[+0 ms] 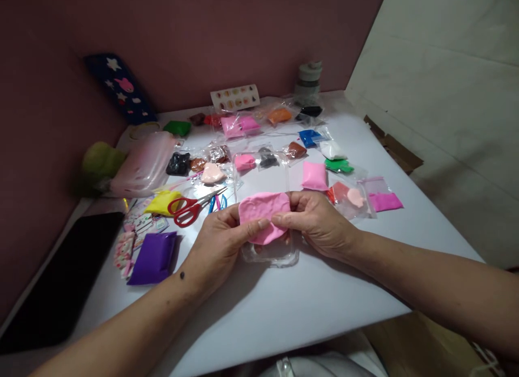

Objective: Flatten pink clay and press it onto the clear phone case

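A flattened sheet of pink modelling clay is held between my two hands above the table. My left hand grips its left side, thumb on top and fingers curled beneath. On the other side, my right hand pinches the clay the same way, so both thumbs nearly meet on it. Under the clay is a clear plastic phone case, partly covered by the sheet and hands. Whether my fingers also touch the case cannot be made out.
Red-handled scissors and a purple clay packet lie left of my hands. A black tablet-like slab is at the left edge. Several clay packets spread behind, including a pink one. A bottle stands at the back.
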`<state>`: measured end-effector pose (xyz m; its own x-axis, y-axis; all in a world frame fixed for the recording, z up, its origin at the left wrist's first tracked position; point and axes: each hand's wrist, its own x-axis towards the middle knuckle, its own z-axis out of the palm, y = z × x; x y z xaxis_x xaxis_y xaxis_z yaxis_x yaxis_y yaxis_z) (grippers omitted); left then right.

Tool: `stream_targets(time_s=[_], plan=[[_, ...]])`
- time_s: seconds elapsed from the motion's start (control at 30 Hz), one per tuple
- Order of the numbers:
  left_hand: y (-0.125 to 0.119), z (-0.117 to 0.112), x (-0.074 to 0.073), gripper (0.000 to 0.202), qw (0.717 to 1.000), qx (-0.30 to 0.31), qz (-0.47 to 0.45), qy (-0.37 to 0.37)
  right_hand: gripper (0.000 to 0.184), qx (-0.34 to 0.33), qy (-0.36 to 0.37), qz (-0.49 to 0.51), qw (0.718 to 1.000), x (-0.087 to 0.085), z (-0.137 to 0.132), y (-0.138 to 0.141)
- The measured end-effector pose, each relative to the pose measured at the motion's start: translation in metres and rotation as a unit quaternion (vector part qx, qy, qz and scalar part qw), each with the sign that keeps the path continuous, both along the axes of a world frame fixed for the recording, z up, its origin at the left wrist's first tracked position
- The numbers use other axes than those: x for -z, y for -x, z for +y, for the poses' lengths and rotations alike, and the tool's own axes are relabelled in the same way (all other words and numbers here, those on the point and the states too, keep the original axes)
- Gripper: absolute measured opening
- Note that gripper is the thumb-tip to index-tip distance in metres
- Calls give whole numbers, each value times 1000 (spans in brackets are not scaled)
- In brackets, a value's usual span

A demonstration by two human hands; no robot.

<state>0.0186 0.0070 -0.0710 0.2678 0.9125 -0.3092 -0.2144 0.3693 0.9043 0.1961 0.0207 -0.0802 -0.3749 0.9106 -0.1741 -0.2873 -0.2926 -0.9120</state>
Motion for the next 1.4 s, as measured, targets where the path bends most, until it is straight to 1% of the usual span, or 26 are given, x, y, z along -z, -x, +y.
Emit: stream_targets(time_s=[0.13,0.2,0.3,0.37,0.47,0.57,0.7,0.8,0.93,1.07,1.13,1.23,1.33,1.4], plan=[[1,1,-1,11,1000,3,-11,-9,24,-18,10,8,1000,-1,0,-1],[1,2,0,8,1000,4,-22,-10,20,-23,14,17,999,-2,0,-2],[2,1,2,16,1000,-3,-27,6,9,-19,23,12,999,-4,0,-1],[3,0,2,19,1000,0,-23,9,7,-14,22,-5,1000,-5,0,-1],[3,-1,3,18,1000,6,-22,9,10,-13,18,-18,1000,-4,0,-1],[3,0,3,15,1000,1,-29,13,13,-21,18,-6,1000,-2,1,-2],[3,0,1,12,1000,5,-30,6,20,-38,-1,-12,999,-1,2,-5],[2,0,0,13,1000,9,-17,-4,18,-44,-16,-48,998,-2,2,-6],[3,-2,2,16,1000,12,-3,-2,15,-32,0,-63,997,-7,1,-4],[4,-2,4,15,1000,9,0,-7,14,-39,8,-73,997,-8,1,-4],[4,-1,3,12,1000,10,-2,-16,16,-45,-2,-65,997,-7,1,-5],[5,1,2,9,1000,6,-8,-28,25,-59,-11,-26,998,-4,2,-6],[5,2,1,11,999,-6,-6,-33,22,-53,2,11,999,-4,3,-7],[4,2,0,14,999,-12,-3,-37,19,-38,5,18,999,-5,3,-6]])
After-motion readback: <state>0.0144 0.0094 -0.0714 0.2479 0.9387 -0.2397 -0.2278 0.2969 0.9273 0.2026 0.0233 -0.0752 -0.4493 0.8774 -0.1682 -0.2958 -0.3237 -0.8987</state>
